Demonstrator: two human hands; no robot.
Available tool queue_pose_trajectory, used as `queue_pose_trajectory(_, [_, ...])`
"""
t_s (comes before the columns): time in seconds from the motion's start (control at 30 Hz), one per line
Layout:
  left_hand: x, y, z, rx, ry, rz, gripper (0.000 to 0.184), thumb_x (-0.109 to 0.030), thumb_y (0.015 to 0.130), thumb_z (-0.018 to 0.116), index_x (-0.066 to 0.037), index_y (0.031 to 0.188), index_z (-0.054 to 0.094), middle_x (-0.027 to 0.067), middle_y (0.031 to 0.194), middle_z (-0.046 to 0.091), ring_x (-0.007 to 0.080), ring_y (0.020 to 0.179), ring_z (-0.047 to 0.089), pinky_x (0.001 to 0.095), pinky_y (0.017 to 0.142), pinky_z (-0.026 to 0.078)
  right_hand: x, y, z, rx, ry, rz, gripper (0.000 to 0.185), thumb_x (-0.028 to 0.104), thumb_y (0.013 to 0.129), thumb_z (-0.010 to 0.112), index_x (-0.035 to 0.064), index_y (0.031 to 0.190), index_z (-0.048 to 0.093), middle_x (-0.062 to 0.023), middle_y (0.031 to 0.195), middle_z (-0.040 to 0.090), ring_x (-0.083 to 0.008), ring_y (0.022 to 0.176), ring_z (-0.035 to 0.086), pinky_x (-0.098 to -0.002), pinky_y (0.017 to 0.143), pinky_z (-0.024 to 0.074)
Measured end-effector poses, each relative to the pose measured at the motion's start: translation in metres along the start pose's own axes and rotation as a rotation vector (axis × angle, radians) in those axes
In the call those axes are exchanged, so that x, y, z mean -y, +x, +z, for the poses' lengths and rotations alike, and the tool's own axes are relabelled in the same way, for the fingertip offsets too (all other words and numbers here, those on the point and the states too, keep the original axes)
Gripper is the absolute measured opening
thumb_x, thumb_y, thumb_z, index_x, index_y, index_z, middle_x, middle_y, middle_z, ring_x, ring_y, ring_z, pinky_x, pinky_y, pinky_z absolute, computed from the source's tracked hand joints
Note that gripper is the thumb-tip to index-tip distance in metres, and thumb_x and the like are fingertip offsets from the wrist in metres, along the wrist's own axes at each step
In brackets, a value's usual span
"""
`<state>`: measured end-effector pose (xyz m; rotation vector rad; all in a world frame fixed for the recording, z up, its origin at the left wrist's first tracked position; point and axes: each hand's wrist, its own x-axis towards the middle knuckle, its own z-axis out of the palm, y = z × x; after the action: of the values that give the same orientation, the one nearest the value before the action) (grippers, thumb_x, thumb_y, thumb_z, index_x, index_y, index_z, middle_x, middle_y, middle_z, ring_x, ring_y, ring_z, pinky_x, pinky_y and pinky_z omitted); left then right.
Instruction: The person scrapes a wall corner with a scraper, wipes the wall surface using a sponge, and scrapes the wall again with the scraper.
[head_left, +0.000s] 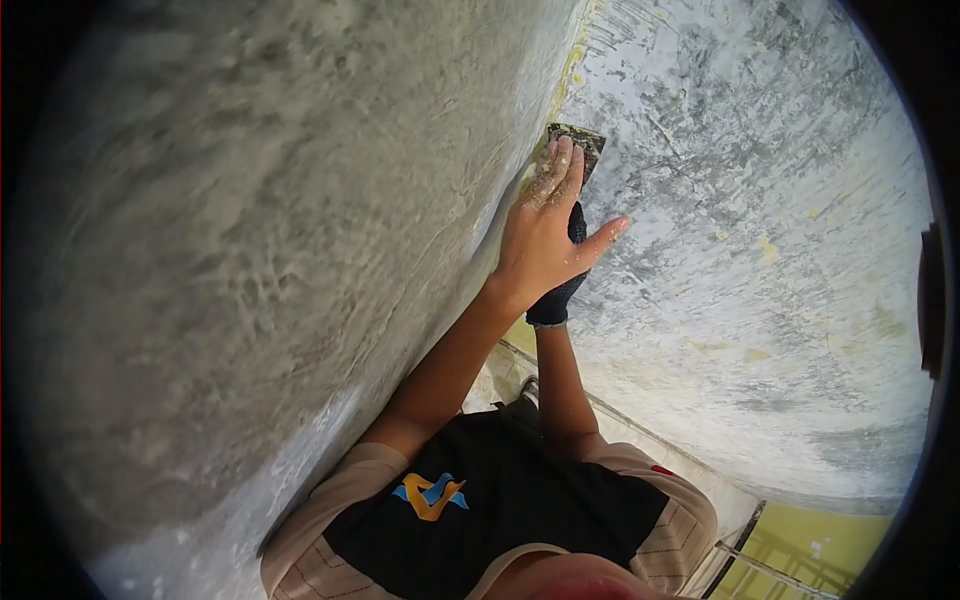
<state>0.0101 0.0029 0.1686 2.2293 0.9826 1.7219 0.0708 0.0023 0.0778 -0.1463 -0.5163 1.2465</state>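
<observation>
Blade (593, 148): one, dark, against the streaked wall (760, 160), beside the corner (567, 80).
Left hand (545, 235): one, bare, fingers straight over blade, thumb spread, gripping nothing.
Right hand (558, 300): one, black-gloved, beneath the left, grip impossible to tell.
Walls (250, 220): two, grey, meeting at the corner.
Floor (492, 378): pale, below the corner.

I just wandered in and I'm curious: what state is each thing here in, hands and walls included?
Left hand: bare, fingers extended, residue-speckled.
Right hand: black-gloved, mostly hidden.
Flat tool: smeared, partly covered by the left hand.
Right-side wall: patchy grey and white, yellow spots.
Left-side wall: grey, uneven.
Shirt: worn.
</observation>
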Motion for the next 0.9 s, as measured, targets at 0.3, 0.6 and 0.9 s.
queue_pose_trajectory(0.3, [0.002, 0.002, -0.001, 0.011, -0.022, 0.019, 0.092, -0.050, 0.088, 0.077, 0.018, 0.143, 0.046, 0.0394, 0.151, 0.043, 0.0480, 0.145, 0.042, 0.0470, 0.118, 0.039, -0.010, 0.002, -0.012, -0.021, 0.003, 0.004, 0.055, 0.039, 0.111, 0.042, -0.0015, 0.147, 0.047, -0.0130, 0.138, 0.060, -0.0221, 0.118, 0.061, -0.0376, 0.103, 0.0484])
queue_pose_trajectory(0.6, [0.003, 0.012, -0.009, 0.013, -0.066, 0.021, 0.086, -0.036, 0.084, 0.084, 0.010, 0.147, 0.047, 0.0372, 0.150, 0.046, 0.0482, 0.141, 0.047, 0.0471, 0.113, 0.044, -0.006, 0.028, 0.000, 0.016, 0.035, -0.078, 0.055, 0.039, 0.110, 0.043, -0.0015, 0.147, 0.047, -0.0131, 0.137, 0.060, -0.0221, 0.117, 0.061, -0.0377, 0.102, 0.0484])
queue_pose_trajectory(0.9, [-0.002, 0.008, -0.005, 0.019, -0.057, -0.012, 0.090, -0.039, 0.083, 0.085, 0.011, 0.147, 0.046, 0.0373, 0.151, 0.044, 0.0473, 0.143, 0.045, 0.0474, 0.115, 0.042, -0.008, 0.041, -0.004, 0.042, 0.018, -0.066, 0.054, 0.038, 0.110, 0.043, -0.0014, 0.147, 0.047, -0.0131, 0.137, 0.060, -0.0221, 0.117, 0.061, -0.0377, 0.102, 0.0485])
